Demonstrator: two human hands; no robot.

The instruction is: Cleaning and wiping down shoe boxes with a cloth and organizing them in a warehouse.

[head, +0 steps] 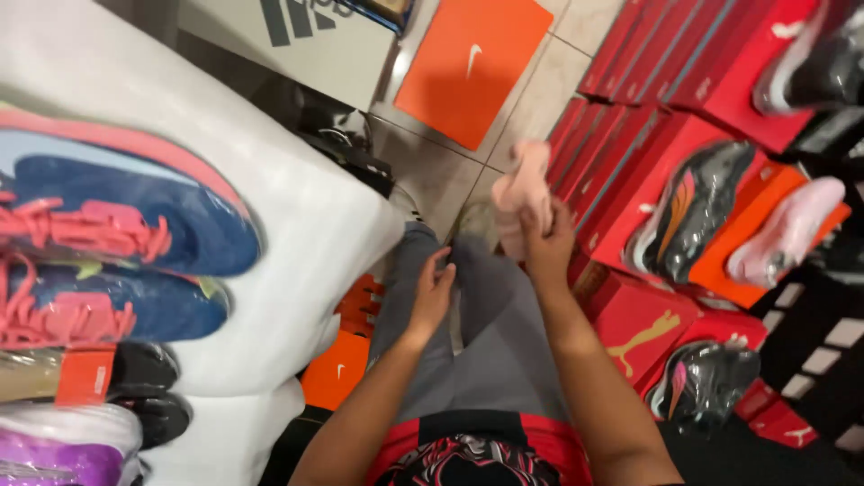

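1. Nearest the camera, two bare forearms reach out over grey trousers and a red and black shirt.
2. Right hand (pixel 547 241) is raised, its fingers (pixel 537 219) closed tight around a pale pink shoe (pixel 522 193), which stands upright above the tiled floor (pixel 432 162).
3. Left hand (pixel 432 292) hangs lower and just left of it, fingers loosely curled and half open, holding nothing, apart from the shoe.
4. On the left, a white surface (pixel 297 225) carries blue shoes with pink laces (pixel 117 211).
5. On the right, red shoe boxes (pixel 648 144) are stacked, with a black shoe (pixel 693 207) and a pink shoe (pixel 787 232) on top.
6. Far on the floor lies an orange box lid (pixel 468 67).
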